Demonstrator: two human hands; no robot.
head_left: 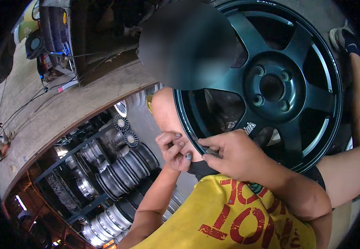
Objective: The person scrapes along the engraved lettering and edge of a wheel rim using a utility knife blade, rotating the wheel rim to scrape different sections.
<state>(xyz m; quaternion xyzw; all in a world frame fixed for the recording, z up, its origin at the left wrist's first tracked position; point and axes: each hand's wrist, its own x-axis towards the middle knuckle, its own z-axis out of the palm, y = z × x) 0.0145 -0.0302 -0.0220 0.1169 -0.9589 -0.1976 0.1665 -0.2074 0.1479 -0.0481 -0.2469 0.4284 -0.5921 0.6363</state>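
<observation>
A dark green spoked car wheel rim (273, 87) with white lettering leans against my legs. At its lower left edge my right hand (233, 151) pinches a small dark grey piece, perhaps sandpaper (209, 152), against the outer lip. My left hand (173, 151) is just left of that edge, beside my leg (163, 108). Its fingers are loosely curled and apart from the thumb, with nothing visible between them. The fingertips of the left hand are smudged dark. A blurred grey disc covers the upper left part of the wheel rim.
Silver wheel rims (111, 176) are stacked on a metal rack (70, 213) at the lower left. A wooden ledge (105, 87) runs across the left, with cables (26, 106) and a dark box-like unit (57, 41) on it. A shoe (347, 41) is at the upper right.
</observation>
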